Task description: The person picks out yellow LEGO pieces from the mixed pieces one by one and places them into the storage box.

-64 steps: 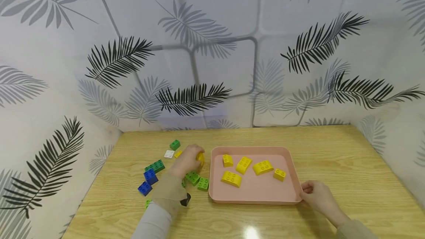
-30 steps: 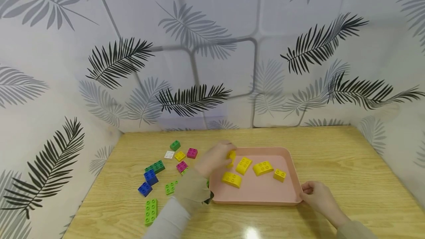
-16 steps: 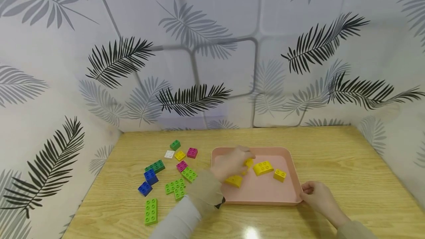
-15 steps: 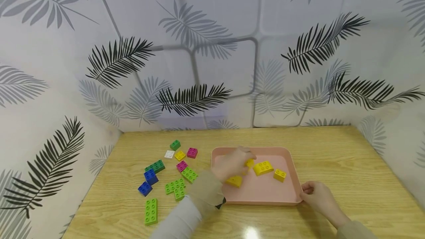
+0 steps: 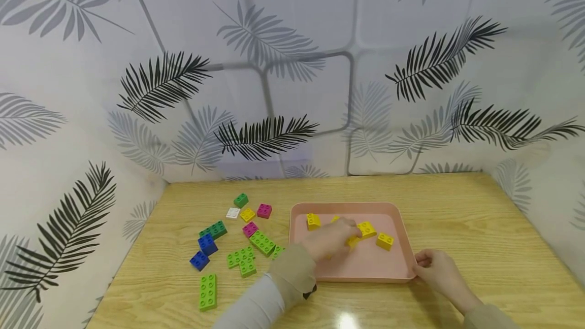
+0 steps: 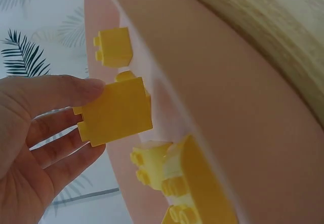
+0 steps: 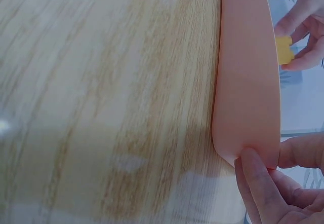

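Note:
My left hand [image 5: 333,238] is over the middle of the pink tray [image 5: 370,268]. It pinches a yellow building brick [image 6: 116,113] between thumb and fingers, the studs turned toward the palm in the left wrist view. More yellow bricks lie in the tray: one with a sloped side [image 5: 313,221] at the back left, a curved-topped brick [image 5: 366,229] just beyond my fingertips and a small brick [image 5: 385,240] to the right. The left hand partly covers others. My right hand [image 5: 439,272] grips the tray's near right corner, thumb on the rim and fingers against the outer wall [image 7: 248,82].
Left of the tray, loose bricks are spread on the wooden table [image 5: 151,288]: several light green bricks [image 5: 208,292], blue bricks [image 5: 207,243], dark green bricks [image 5: 214,229], magenta bricks [image 5: 264,210], a white brick [image 5: 233,212] and a small yellow brick [image 5: 248,215]. A leaf-patterned cloth [image 5: 301,95] stands behind.
My left hand has carried the yellow brick from the table left of the tray, over the rim, rightward to the tray's middle. The right hand stays at the corner.

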`<act>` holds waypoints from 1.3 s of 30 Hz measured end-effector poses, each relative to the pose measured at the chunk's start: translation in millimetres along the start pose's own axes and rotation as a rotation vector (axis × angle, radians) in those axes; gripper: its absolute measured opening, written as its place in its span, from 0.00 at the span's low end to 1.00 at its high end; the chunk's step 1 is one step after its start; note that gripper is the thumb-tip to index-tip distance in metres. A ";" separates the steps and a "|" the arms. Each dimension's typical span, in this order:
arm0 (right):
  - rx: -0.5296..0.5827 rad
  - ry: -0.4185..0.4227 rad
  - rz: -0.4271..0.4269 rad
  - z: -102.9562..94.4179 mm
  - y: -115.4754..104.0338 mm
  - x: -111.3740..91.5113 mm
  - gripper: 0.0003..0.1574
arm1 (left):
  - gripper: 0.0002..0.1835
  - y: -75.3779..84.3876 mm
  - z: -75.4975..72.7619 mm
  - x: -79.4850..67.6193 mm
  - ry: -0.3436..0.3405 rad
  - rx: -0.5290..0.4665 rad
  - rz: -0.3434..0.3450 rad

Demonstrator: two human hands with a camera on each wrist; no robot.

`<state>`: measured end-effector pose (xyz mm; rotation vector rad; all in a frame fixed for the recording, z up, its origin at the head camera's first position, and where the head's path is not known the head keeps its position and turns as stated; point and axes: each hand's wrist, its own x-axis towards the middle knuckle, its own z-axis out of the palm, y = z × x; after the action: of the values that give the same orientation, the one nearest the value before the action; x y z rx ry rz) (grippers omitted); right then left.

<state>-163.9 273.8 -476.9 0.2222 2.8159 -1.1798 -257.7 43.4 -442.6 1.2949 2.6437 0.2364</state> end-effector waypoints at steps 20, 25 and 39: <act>0.006 -0.010 0.017 -0.2 0.0 -0.3 0.09 | 0.17 3.3 8.6 -3.7 -0.031 0.053 0.034; 0.012 -0.006 0.011 -0.6 -0.9 0.0 0.09 | 0.17 2.7 10.6 -3.7 -0.034 0.055 0.036; 0.025 -0.006 0.008 -0.9 -2.4 -1.5 0.09 | 0.18 2.3 13.1 -3.5 -0.026 0.073 0.052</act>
<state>-162.8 272.6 -474.4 0.2318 2.7942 -1.2121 -250.8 42.8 -454.4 1.3812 2.6221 0.1306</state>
